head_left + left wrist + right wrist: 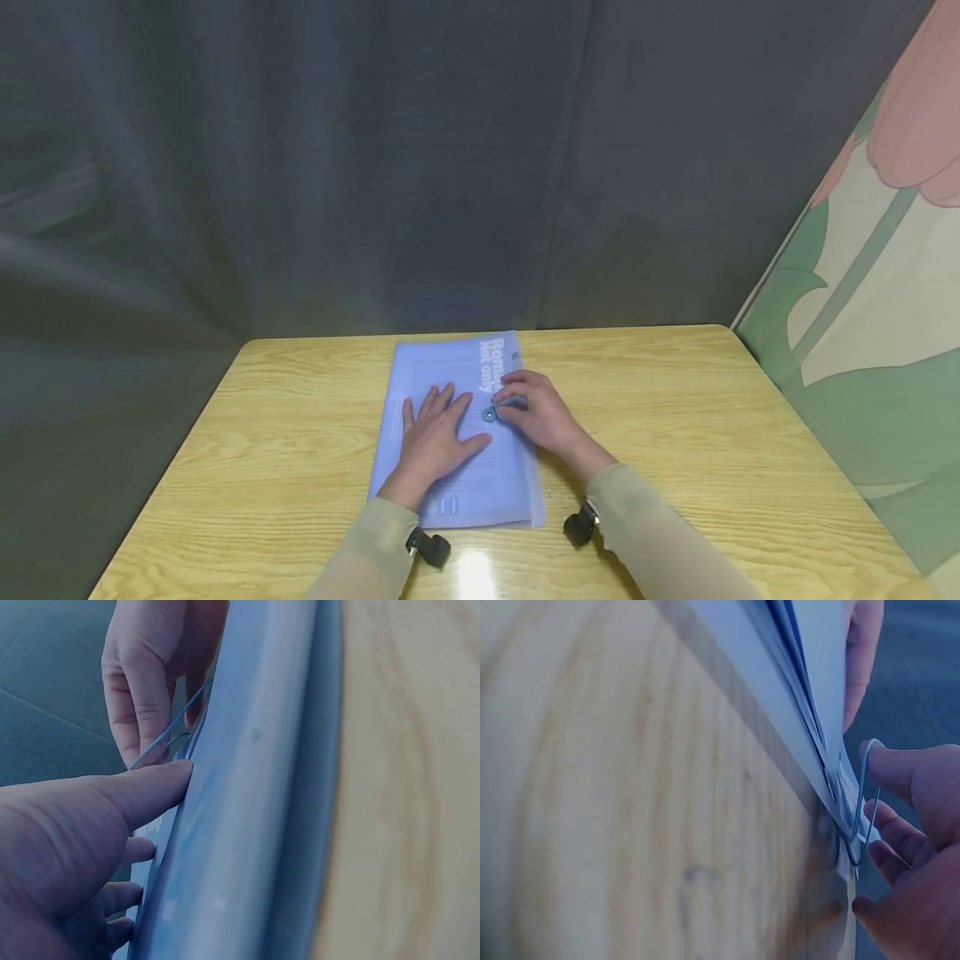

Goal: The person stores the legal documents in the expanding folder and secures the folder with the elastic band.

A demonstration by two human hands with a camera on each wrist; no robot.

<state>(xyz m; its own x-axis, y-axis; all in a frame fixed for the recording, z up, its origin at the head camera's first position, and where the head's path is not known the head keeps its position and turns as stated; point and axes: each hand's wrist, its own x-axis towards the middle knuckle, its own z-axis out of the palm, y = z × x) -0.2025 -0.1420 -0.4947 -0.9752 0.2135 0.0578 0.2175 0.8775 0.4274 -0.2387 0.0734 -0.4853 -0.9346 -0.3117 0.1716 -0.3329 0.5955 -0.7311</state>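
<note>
A blue translucent document folder (487, 487) lies on the table, with white lettering and a round button (489, 414) near its right side. Spread across its middle, my left hand (435, 446) presses down with straight fingers, the thumb pointing toward the button. My right hand (546, 414) is at the folder's right side and pinches a thin blue cord (860, 787). In the right wrist view the cord forms a loop from the folder's edge up to the fingers. The left wrist view shows the cord (169, 729) drawn taut above the cover.
The wooden table (675, 417) extends on both sides of the folder. Behind it hangs a dark curtain (420, 167). At the right stands a panel with a flower pattern (862, 333). Each wrist wears a small black camera (579, 528).
</note>
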